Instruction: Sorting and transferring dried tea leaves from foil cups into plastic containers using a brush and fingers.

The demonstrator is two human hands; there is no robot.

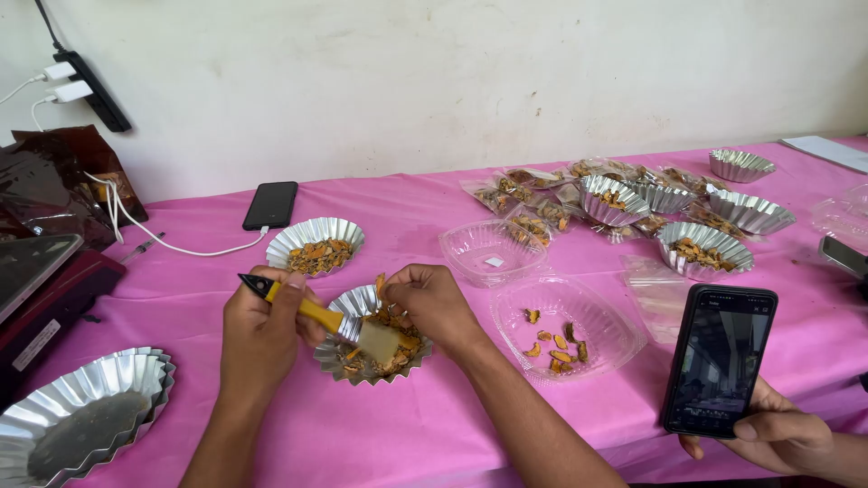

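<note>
My left hand (262, 330) grips a brush with a yellow handle (312, 312); its pale bristles rest in a fluted foil tray (362, 366) of orange-brown dried pieces. My right hand (434, 303) pinches one small orange piece (380, 285) just above that tray's far rim. A second foil tray (315, 242) with similar pieces sits just behind my left hand. To the right of my right hand lies a clear plastic container (565, 330) with several orange pieces.
Another person's hand (778, 434) holds up a black phone (719, 360) at the lower right. Empty foil trays (86, 411) are stacked at lower left beside a scale (41, 289). More filled foil trays (705, 248) and bags lie far right; a charging phone (270, 205) lies behind.
</note>
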